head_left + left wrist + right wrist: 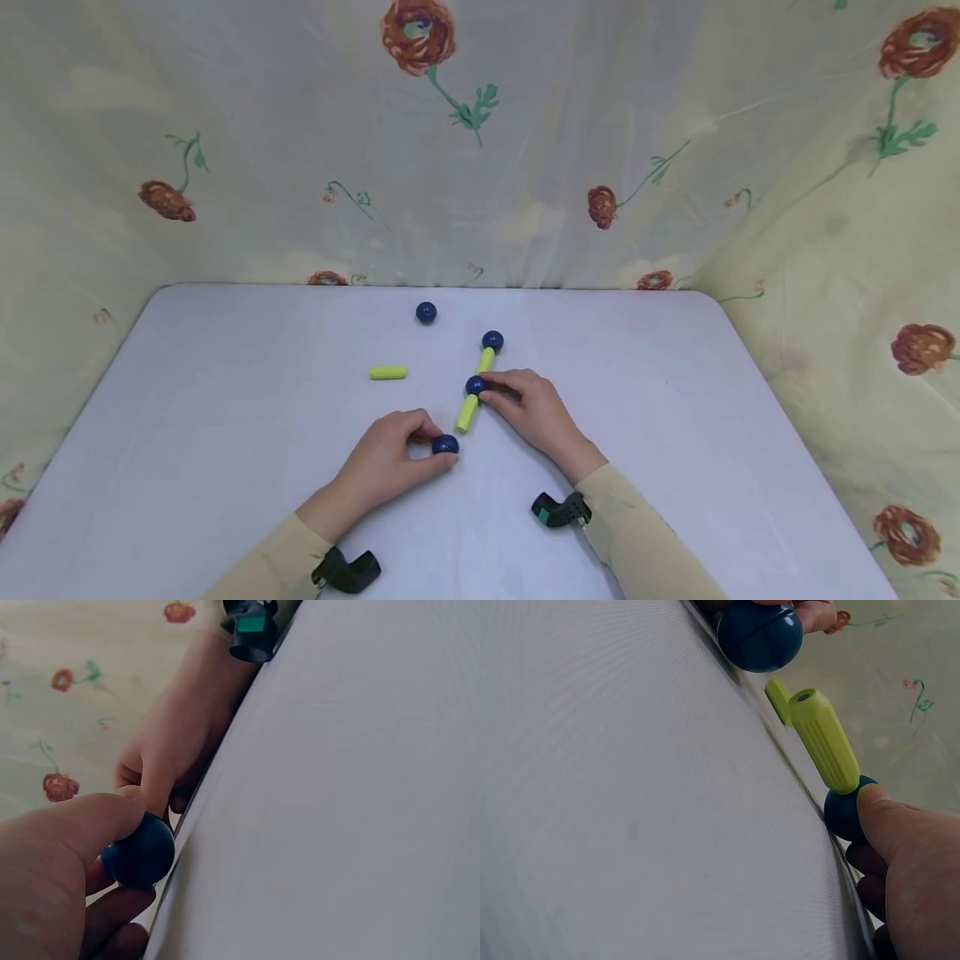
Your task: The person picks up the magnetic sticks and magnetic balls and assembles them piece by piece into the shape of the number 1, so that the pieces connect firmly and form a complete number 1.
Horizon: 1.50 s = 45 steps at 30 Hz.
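My left hand (395, 457) pinches a dark blue ball (446, 445) between thumb and fingers, just short of the near end of a yellow-green rod (467, 414). That rod joins a second blue ball (476, 385), which my right hand (531, 410) pinches from the right. Beyond it another yellow-green rod (486, 360) leads to a blue ball (492, 341), so balls and rods stand in one slanting line. In the right wrist view, the near rod (825, 742) shows a small round hole in its free end, apart from the left hand's ball (761, 636).
A loose yellow-green rod (387, 372) lies left of the line. One more blue ball (426, 312) sits near the back edge of the white table (637, 375). Flowered cloth (525, 150) hangs behind and at both sides.
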Motion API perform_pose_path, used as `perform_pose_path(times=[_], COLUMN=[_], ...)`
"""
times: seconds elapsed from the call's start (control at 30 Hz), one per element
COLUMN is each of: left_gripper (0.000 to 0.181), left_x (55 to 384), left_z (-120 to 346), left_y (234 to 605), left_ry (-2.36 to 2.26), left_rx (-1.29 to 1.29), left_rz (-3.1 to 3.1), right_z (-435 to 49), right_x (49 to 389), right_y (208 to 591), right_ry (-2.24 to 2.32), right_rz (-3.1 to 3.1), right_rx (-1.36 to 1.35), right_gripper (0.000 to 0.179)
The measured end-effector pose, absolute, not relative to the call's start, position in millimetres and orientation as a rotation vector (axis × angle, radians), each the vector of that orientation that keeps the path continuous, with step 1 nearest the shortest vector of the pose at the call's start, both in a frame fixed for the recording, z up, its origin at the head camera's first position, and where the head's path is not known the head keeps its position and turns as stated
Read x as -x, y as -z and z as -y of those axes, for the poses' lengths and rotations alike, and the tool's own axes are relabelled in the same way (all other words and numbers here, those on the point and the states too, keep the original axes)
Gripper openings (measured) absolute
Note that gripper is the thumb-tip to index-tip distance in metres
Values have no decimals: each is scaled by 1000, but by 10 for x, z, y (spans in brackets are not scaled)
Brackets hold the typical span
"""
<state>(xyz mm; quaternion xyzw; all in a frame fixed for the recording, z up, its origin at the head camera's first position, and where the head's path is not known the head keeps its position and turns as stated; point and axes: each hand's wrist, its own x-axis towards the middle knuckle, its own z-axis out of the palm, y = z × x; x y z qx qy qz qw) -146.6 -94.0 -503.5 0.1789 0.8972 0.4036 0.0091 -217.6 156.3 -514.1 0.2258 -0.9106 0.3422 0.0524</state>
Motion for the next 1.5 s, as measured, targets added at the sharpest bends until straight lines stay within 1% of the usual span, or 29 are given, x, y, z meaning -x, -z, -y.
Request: perform_pose_path(times=[0.33, 0.67, 0.9, 1.17, 1.5], left_gripper=[35, 34, 38, 33, 34], left_x=[1490, 1497, 1499, 1498, 1493], left_z=[861, 800, 811, 832, 839], left_y=[5063, 5032, 5033, 5060, 5046], left_ry=[-1205, -1175, -1118, -1094, -1122], left_rx=[-549, -520, -521, -591, -619], left_rz=[-2851, -2902, -2935, -2949, -2926], right_z=[-1572, -1576, -1569, -1561, -1542], right_x=[2168, 2165, 2170, 2162, 2162], right_y=[5159, 5140, 5119, 5110, 5114], right_ry=[-1059, -1067, -1076, -1090, -1084], right_rz=[2761, 2758, 2749, 2759, 2766], right_rx=[-686, -688, -694, -672, -649], right_gripper=[34, 33, 32, 30, 30])
